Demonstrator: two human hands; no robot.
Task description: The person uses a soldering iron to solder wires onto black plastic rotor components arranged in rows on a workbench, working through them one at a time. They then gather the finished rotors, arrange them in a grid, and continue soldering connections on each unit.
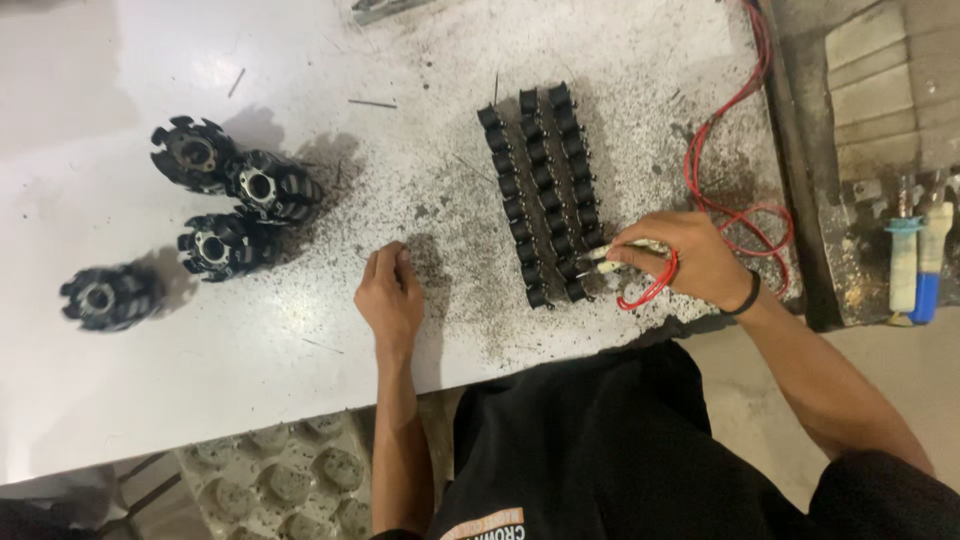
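The table (150, 360) has a smooth, pale, faintly glossy top, dirtied with dark gritty specks toward the middle. The small coils (540, 190) look like matt black plastic in rows. The round finned parts (215, 205) seem dark metal with a dull sheen. The red wire (735, 150) has glossy plastic sheathing. The wristband (748, 296) is matt black

A white surface (120, 380) fills most of the view, clean and glossy on its left, smudged with dark grit and metal filings toward its right. Bright light glares off the upper left part. Below the near edge lies a grey moulded tray (285, 480) with round hollows. Right of the surface, pale floor (900, 370) and a grimy ledge of light blocks (880, 90).
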